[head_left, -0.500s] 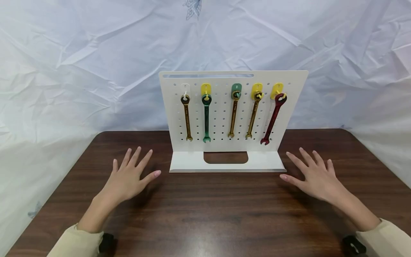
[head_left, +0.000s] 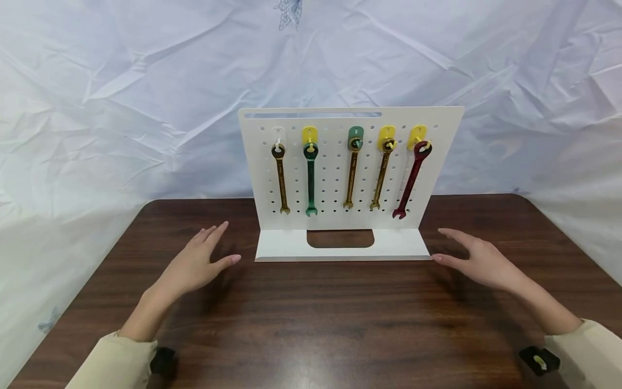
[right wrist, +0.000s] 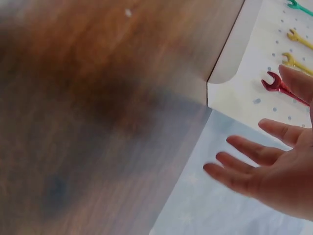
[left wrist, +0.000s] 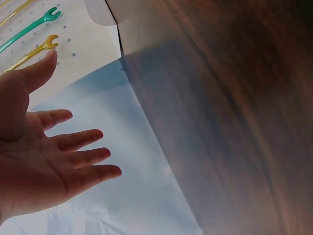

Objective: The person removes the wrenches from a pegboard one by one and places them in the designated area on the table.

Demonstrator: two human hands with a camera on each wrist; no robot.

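A white pegboard stand (head_left: 335,216) stands at the back middle of the table, with several wrenches hanging by their ring ends. From left to right they are a gold wrench (head_left: 282,181), a green wrench (head_left: 311,181), a second gold wrench (head_left: 352,175), a third gold wrench (head_left: 382,175) and a red wrench (head_left: 411,181). My left hand (head_left: 191,265), fingers extended and thumb apart, is over the table left of the stand. On the other side my right hand (head_left: 483,265) is held likewise, its thumb tip close to the stand's right front corner. Both hold nothing.
The hooks are one white hook plate (head_left: 279,133), one green hook plate (head_left: 357,131) and several yellow ones. A brown wooden table (head_left: 311,313) carries the stand. Pale wrinkled cloth (head_left: 194,81) hangs behind it.
Both hands have turned on edge, with the spread fingers now closer together. The wrenches and stand have kept their places; the head view has shifted very slightly.
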